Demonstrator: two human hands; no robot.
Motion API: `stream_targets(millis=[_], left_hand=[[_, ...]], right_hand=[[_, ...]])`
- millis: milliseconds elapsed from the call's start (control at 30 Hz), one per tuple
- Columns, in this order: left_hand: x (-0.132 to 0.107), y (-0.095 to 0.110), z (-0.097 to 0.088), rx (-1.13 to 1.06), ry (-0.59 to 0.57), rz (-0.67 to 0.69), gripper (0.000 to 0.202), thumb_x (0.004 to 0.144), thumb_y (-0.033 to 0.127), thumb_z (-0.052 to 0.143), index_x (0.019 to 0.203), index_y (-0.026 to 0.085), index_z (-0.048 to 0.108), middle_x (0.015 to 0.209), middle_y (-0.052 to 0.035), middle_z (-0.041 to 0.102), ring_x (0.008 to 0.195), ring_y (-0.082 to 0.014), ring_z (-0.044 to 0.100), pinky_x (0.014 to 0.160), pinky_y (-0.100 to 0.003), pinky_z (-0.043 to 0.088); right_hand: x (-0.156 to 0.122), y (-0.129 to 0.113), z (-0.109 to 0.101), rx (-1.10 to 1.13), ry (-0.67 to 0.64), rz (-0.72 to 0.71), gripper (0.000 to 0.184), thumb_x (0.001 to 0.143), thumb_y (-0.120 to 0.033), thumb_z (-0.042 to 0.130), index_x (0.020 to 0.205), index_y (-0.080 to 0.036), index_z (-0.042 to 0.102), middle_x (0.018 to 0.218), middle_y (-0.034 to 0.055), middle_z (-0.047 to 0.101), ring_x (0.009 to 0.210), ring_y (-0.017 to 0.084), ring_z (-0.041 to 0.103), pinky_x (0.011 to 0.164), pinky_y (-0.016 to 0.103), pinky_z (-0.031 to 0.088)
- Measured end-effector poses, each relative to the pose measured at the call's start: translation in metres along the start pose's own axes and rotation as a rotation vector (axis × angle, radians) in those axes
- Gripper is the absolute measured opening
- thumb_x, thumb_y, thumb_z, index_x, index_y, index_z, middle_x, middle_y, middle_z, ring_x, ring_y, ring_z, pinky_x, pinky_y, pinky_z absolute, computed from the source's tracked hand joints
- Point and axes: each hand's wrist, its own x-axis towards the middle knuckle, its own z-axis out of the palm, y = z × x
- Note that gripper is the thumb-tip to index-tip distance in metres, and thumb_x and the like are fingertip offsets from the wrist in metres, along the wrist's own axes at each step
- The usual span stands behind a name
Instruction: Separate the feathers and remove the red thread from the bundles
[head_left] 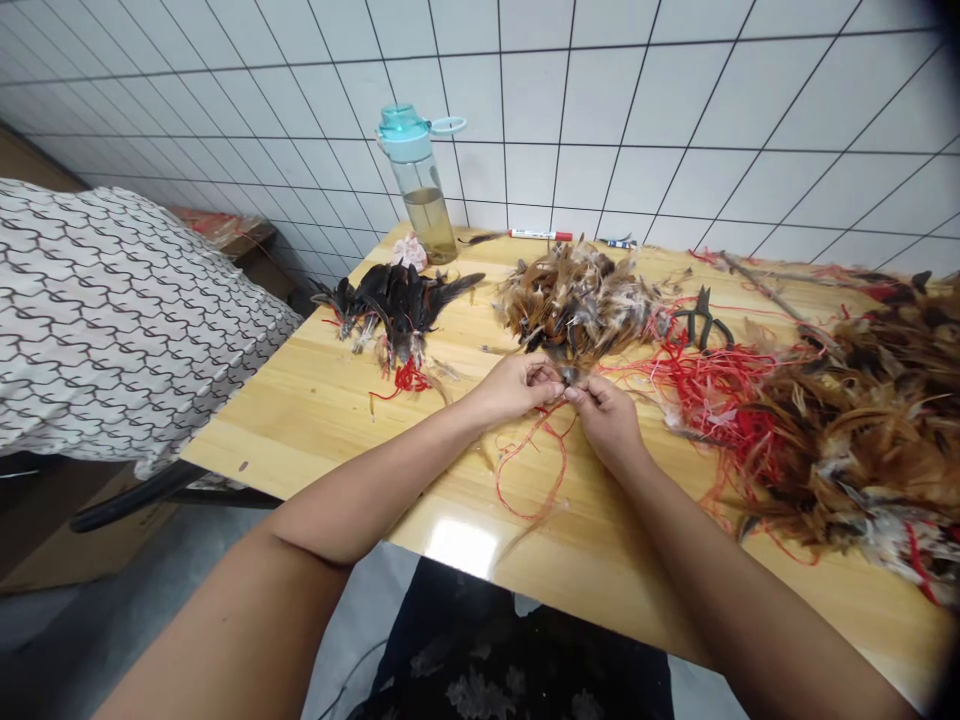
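Left hand [517, 388] and right hand [611, 418]: fingertips pinched on small feather tuft [568, 375], centre of frame. Red cord [532, 516]: looped below, on bench [300, 430]. Advisable: firm pinch at tuft's base, cord kept untangled.

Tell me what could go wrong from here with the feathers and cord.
The red cord hangs in a loose loop below the left hand and right hand, so it might tangle. The red string heap lies against the brown feather pile, so strands could snag feathers. The drinking bottle stands close behind the black feathers; a knock might topple it onto them.
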Motion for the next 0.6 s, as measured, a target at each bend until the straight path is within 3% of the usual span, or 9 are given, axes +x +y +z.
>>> stream_targets(millis=[133,267,433,600], left_hand=[[0.003,-0.005,0.001,-0.039,0.045,0.021,0.02,0.07,0.026,0.069,0.073,0.014,0.055,0.066,0.0031,0.054,0.059,-0.0067,0.046,0.057,-0.021,0.035],[0.006,-0.008,0.001,-0.036,0.066,0.054,0.019,0.068,0.024,0.071,0.072,0.013,0.057,0.066,0.0031,0.055,0.061,-0.007,0.048,0.06,-0.021,0.036],[0.004,-0.005,-0.002,-0.121,-0.007,0.021,0.022,0.069,0.028,0.074,0.075,0.013,0.059,0.069,0.0013,0.058,0.063,-0.0076,0.051,0.062,-0.021,0.038],[0.004,-0.003,-0.01,-0.344,-0.024,-0.01,0.032,0.071,0.039,0.075,0.07,0.014,0.055,0.061,0.0024,0.051,0.056,-0.0064,0.045,0.056,-0.021,0.034]], right_hand=[[0.0,0.003,0.001,0.065,-0.006,0.067,0.026,0.073,-0.043,0.056,0.063,-0.019,0.056,0.061,-0.0002,0.05,0.06,0.014,0.044,0.058,0.027,0.034],[0.001,0.005,0.002,0.073,-0.021,0.056,0.027,0.072,-0.042,0.058,0.059,-0.02,0.052,0.057,-0.0014,0.046,0.058,0.013,0.041,0.057,0.027,0.033],[0.001,0.006,0.0,0.024,-0.064,-0.009,0.023,0.074,-0.036,0.056,0.06,-0.02,0.05,0.06,-0.0003,0.051,0.062,0.014,0.046,0.062,0.028,0.037],[0.0,0.004,-0.003,-0.049,-0.106,-0.042,0.023,0.077,-0.035,0.054,0.06,-0.02,0.048,0.063,0.0005,0.052,0.065,0.015,0.048,0.064,0.028,0.038]])
